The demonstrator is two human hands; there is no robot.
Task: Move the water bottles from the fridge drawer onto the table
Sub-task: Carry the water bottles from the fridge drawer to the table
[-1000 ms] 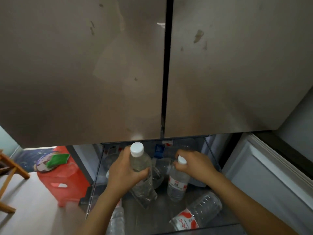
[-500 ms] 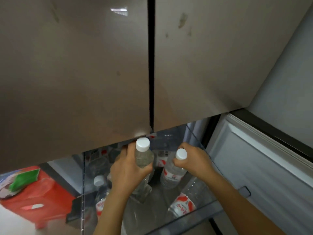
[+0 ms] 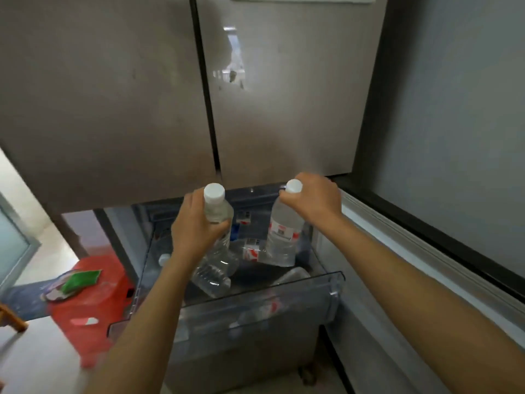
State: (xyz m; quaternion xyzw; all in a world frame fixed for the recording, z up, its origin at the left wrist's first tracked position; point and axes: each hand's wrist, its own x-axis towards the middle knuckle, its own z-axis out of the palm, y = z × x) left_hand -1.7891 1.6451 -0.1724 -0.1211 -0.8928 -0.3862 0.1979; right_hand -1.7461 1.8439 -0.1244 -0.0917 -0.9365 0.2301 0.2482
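Note:
The clear plastic fridge drawer stands pulled out below the two closed fridge doors. My left hand grips a clear, label-less water bottle around its upper body, white cap up, its base above the drawer. My right hand holds a second water bottle with a red-and-white label by its neck, lifted above the drawer. More bottles lie inside: one with a red label between the held ones, another low at the front, others dimly seen through the drawer's front wall.
The closed fridge doors hang right above my hands. An open lower door panel runs along the right. A red plastic stool with a green-and-white object on it stands on the floor to the left.
Both hands have lifted their bottles higher, out of the drawer. The camera has pulled back and tilted, so the drawer's front wall now shows.

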